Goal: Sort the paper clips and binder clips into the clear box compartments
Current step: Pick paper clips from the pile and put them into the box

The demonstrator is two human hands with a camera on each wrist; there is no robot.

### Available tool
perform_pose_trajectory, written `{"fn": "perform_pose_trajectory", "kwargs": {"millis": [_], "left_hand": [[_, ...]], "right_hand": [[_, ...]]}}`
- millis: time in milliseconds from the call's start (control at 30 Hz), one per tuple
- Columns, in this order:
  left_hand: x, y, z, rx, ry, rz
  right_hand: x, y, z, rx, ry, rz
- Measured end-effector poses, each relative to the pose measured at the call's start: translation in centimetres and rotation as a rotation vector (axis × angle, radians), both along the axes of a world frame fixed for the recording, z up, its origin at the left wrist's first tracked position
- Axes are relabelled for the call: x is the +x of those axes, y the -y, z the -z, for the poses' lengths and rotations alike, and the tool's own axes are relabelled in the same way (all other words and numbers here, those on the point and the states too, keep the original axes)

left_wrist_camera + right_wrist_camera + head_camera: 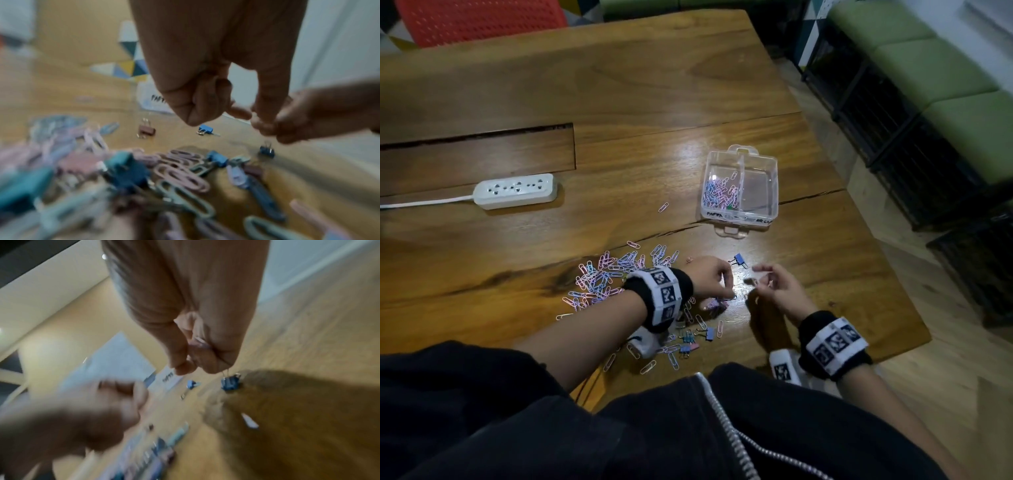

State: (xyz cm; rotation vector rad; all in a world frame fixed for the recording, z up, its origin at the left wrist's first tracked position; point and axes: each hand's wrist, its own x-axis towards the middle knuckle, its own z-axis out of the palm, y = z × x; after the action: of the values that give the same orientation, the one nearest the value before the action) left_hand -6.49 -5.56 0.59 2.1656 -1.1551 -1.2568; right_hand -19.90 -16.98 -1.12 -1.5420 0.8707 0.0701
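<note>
Blue binder clip [230, 383], wire handle pinched by rt hand [195, 331]

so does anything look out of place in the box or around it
One thing: a green item lies at the near end of the clear box's left compartment, among the pastel paper clips; too small to identify. A lone pink paper clip also lies on the table left of the box, apart from the main pile.

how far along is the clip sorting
Early. Some paper clips already lie in the clear box's left compartment; its right one looks nearly empty. The right hand pinches a blue binder clip by its wire. A big mixed pile remains on the table.
</note>
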Motion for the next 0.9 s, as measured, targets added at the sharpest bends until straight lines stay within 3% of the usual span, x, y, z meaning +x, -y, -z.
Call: {"fn": "perform_pose_trajectory", "kwargs": {"millis": [67, 133, 233, 433, 533, 667, 767, 900], "left_hand": [[-0.2, -0.3, 0.4, 0.042, 0.286, 0.232], [-0.4, -0.5, 0.8, 0.055, 0.462, 0.328], [-1.1, -0.2, 1.0, 0.047, 0.557, 0.357], [-2.9, 1.3, 1.4, 0.132, 0.614, 0.324], [-3.0, 1.4, 1.2, 0.178, 0.581, 0.302], [-1.9, 0.5, 0.7, 0.148, 0.368, 0.153], [-0.8, -0.5, 0.4, -0.009, 0.041, -0.151], [0.6, -1.7, 0.3, -0.080, -0.403, -0.510]], "right_hand": [[0.3, 0.9, -0.6, 0.246, 0.082, 0.139], [0.8, 1.5, -1.3, 0.408, 0.106, 0.239], [1.8, 1.8, -1.5, 0.468, 0.100, 0.312], [4.5, 1.4, 0.5, -0.330, -0.217, 0.015], [5.4, 0.6, 0.4, -0.515, -0.294, -0.118], [5.8, 0.2, 0.0, -0.588, -0.327, -0.207], [5.5, 0.1, -0.2, -0.597, -0.369, -0.258], [4.5, 0.2, -0.6, -0.577, -0.341, -0.244]]}}
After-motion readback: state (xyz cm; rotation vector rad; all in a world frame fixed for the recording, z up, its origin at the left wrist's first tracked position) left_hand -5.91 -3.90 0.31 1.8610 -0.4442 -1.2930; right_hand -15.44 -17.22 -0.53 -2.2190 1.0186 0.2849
